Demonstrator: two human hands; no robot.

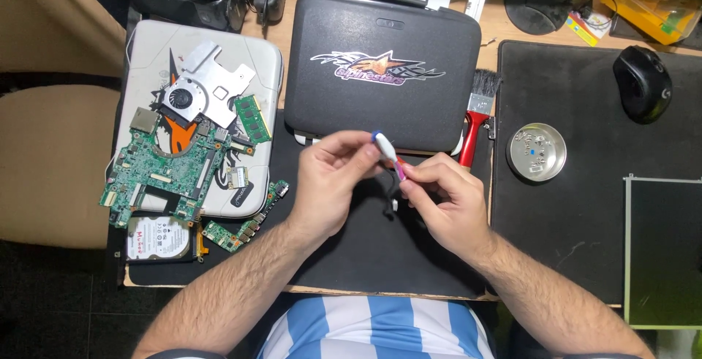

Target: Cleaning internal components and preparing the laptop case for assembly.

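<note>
Both hands raised over the black mat (365, 249), meeting on a small white tool (387, 150) with a blue tip and pink end.

Forearms angled in from the lower corners, wrists lifted. Left hand (329, 183) curled, fingertips closed near the blue tip; right hand (446, 198) pinched on the pink end, other fingers loosely folded. Held just in front of the dark laptop lid (380, 66). Green circuit board (164, 172) at left, red-handled brush (475, 121) and round metal tin (537, 152) at right.
</note>
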